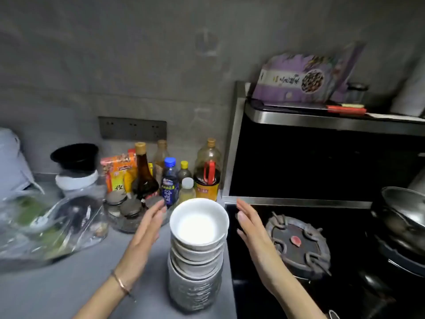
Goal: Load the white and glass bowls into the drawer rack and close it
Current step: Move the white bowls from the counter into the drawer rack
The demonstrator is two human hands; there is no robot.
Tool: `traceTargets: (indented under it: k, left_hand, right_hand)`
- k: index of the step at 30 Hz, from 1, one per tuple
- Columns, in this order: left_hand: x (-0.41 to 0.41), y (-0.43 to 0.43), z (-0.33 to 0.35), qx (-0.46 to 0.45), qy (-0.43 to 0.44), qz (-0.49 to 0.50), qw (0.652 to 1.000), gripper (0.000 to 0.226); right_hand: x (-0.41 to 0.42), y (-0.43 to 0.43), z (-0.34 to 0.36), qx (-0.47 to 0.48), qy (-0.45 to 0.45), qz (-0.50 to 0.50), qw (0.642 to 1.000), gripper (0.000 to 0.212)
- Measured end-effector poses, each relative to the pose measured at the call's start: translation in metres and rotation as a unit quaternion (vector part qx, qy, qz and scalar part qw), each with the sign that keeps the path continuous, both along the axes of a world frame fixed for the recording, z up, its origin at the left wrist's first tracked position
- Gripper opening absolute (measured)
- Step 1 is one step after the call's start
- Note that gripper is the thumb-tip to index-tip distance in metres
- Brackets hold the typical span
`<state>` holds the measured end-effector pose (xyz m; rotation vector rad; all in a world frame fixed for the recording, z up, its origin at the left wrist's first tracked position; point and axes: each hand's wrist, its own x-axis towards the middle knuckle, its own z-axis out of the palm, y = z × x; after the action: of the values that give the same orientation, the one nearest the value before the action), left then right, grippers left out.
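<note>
A tall stack of bowls stands on the grey counter at the stove's left edge. Several white bowls sit on top, and ribbed glass bowls form the lower part. My left hand is flat and open just left of the top bowl, a small gap away. On the other side of the stack, my right hand is open too, palm facing the bowls without touching. No drawer rack is in view.
Sauce bottles and jars crowd the counter behind the stack. A plastic bag of greens lies at the left. The black gas stove is at the right, with a wok at the far right.
</note>
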<state>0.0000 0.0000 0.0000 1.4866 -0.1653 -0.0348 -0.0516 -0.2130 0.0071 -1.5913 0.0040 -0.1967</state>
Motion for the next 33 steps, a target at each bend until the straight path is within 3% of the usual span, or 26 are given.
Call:
traceTargets:
  k: [3,7,10,14,20,25,28,31,33]
  left_hand:
    - [0.011,-0.011,-0.02,-0.022,-0.047,-0.053,0.997,0.044]
    - [0.013,-0.01,-0.046,-0.012,-0.132,-0.116,0.984,0.086]
    - [0.017,-0.015,-0.053,-0.051,-0.144,-0.13,0.98,0.088]
    - [0.017,-0.021,-0.058,-0.061,-0.179,-0.127,0.974,0.097]
    - [0.019,-0.014,-0.057,-0.007,-0.243,-0.154,0.958,0.091]
    - [0.026,-0.01,-0.059,0.026,-0.263,-0.155,0.952,0.088]
    - [0.029,-0.01,-0.058,0.03,-0.26,-0.143,0.955,0.09]
    - [0.028,-0.011,-0.054,0.035,-0.259,-0.145,0.954,0.073]
    - [0.026,-0.011,-0.05,0.032,-0.258,-0.151,0.954,0.074]
  right_hand:
    - [0.011,0.014,-0.019,-0.026,-0.017,0.042,0.999,0.056]
    - [0.022,0.027,-0.04,-0.025,-0.075,0.067,0.995,0.066]
    - [0.027,0.027,-0.051,-0.018,-0.112,0.092,0.989,0.082]
    - [0.033,0.024,-0.06,-0.026,-0.144,0.104,0.984,0.087]
    - [0.036,0.021,-0.062,-0.072,-0.182,0.116,0.974,0.086]
    - [0.035,0.021,-0.063,-0.075,-0.184,0.121,0.973,0.067]
    - [0.034,0.022,-0.062,-0.059,-0.173,0.109,0.977,0.066]
    - [0.032,0.022,-0.059,-0.063,-0.173,0.096,0.978,0.065]
    - [0.031,0.023,-0.055,-0.068,-0.182,0.095,0.976,0.07]
